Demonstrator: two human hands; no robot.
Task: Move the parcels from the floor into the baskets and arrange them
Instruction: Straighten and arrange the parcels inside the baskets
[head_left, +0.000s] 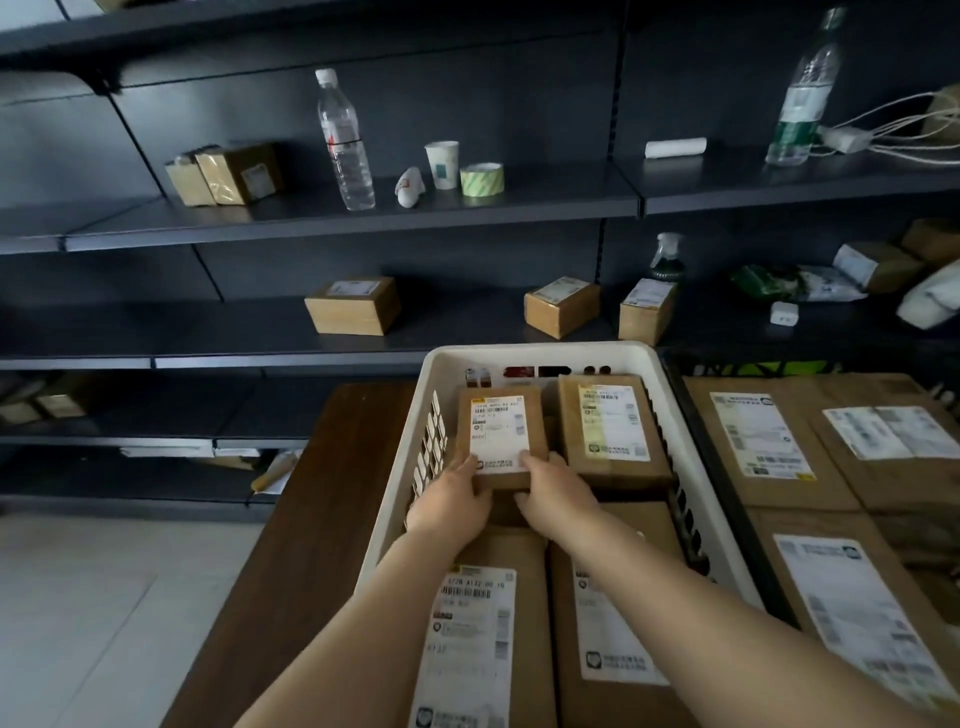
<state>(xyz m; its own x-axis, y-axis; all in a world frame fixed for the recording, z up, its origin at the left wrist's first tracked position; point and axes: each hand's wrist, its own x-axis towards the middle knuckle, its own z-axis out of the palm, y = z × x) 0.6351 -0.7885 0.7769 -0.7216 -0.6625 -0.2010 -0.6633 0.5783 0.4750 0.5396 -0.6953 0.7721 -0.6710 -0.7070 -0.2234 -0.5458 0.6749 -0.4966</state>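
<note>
The left hand (451, 500) and right hand (557, 498) are both closed on the near end of a small cardboard parcel (500, 437), thumbs laid on top at its near corners, the other fingers curled under and mostly hidden, so grip depth underneath can't be judged. The parcel is held over the far-left part of a white plastic basket (524, 353), w/ its label facing up; whether its far end is already resting on sth below can't be told. The step in hand appears to be seating and squaring this parcel. It would be done well by lowering it flat, keeping it parallel to the neighbouring parcel (613, 431) on its right, near it but not overlapping, and by sliding the fingers out sideways so nothing gets tipped. Label-up orientation should be kept to match the rest. Two larger parcels (478, 639) lie under the forearms at the basket's near end, also label-up. Materials: plain brown corrugated card, matte, crisp-edged, rectangular, w/ glossy white printed labels; likely rigid and light, so little squeeze is needed. The basket is smooth moulded plastic w/ rounded corners and slotted side walls, and it sits on a dark wood-grain table (322, 499). To its right, more flat cartons (769, 441) are packed in a dark crate. Behind, dark metal shelving (363, 208) carries small boxes, a clear water bottle (345, 140), a paper cup and a tape roll (482, 179).
</note>
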